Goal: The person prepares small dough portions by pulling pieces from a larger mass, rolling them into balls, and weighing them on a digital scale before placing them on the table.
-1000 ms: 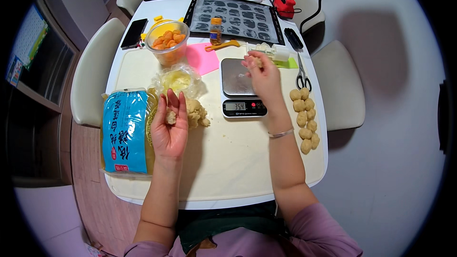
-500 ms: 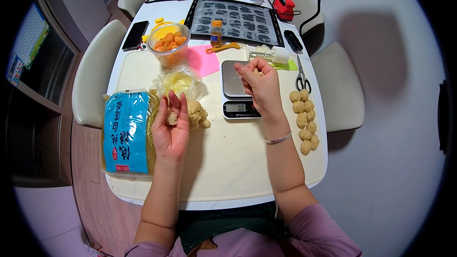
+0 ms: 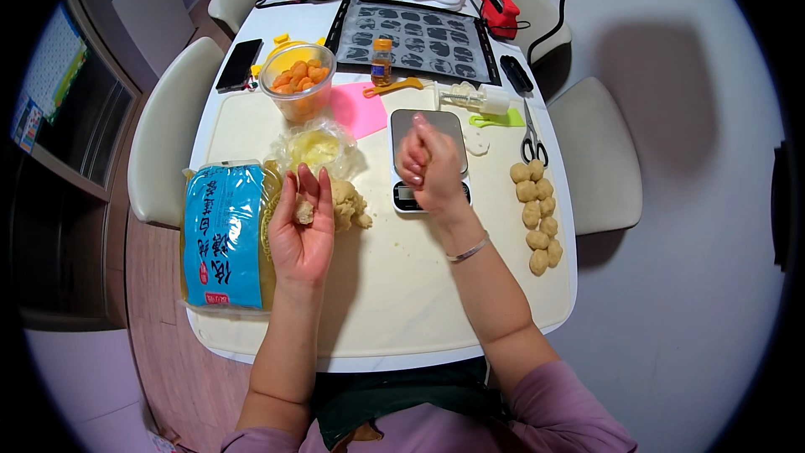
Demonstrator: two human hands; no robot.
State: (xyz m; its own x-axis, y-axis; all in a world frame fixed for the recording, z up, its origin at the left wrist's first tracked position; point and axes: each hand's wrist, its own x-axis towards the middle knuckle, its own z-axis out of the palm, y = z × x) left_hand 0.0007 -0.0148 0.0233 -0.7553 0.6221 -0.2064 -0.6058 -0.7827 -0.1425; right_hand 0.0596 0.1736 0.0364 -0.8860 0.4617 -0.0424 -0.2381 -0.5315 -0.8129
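Observation:
My left hand is palm up with its fingers curled round a small piece of dough. Right beside it lies a crumbly beige lump of dough. My right hand is a closed fist above the kitchen scale, covering much of its display. Only a pale trace of dough shows within that fist. Dough balls, several of them, stand in two rows at the right. A blue-labelled bag of filling lies left of my left hand.
Behind are an open plastic bag with pale yellow contents, a tub of orange balls, a small bottle and a lined baking tray. Scissors, a plunger mould and a green scraper lie right of the scale.
My right hand has moved left and slightly down over the scale, and its fist is turned more inward. My left hand has barely moved.

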